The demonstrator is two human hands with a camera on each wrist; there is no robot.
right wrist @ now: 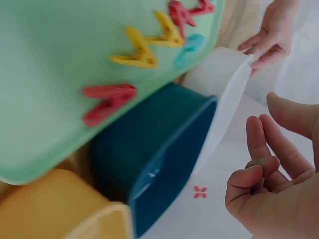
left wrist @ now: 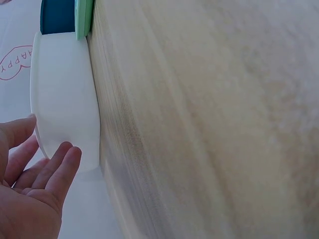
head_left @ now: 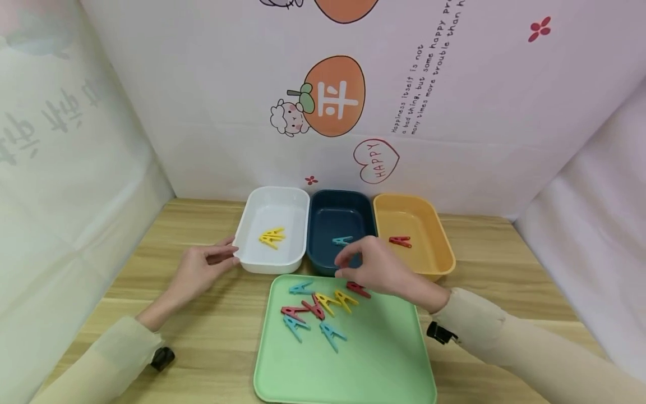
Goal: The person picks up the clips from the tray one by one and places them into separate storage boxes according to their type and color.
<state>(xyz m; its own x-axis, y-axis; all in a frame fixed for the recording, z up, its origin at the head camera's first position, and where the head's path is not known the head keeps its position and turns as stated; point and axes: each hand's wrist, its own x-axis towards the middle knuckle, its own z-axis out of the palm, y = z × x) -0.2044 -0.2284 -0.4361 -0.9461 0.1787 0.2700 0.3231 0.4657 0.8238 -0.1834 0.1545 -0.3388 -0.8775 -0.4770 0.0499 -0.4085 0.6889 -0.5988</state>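
My left hand [head_left: 194, 272] holds the left edge of the white bin [head_left: 247, 252], its thumb and fingertips at the rim and outer wall. Over the near edge of the navy bin [head_left: 370, 216] hovers my right hand [head_left: 375, 266], thumb and index finger apart and nothing between them. A blue clothespin [head_left: 341, 240] lies in the navy bin. Yellow clothespins [head_left: 272, 237] are in the white bin and a red clothespin [head_left: 400, 241] in the orange bin [head_left: 439, 249]. Several blue, red and yellow clothespins, such as a blue one [head_left: 333, 335], lie on the green tray [head_left: 348, 376].
The three bins stand side by side against a printed white cloth backdrop [head_left: 217, 134]. The tray lies directly in front of them on the wooden table [head_left: 217, 342]. White cloth also hangs at the left and right sides.
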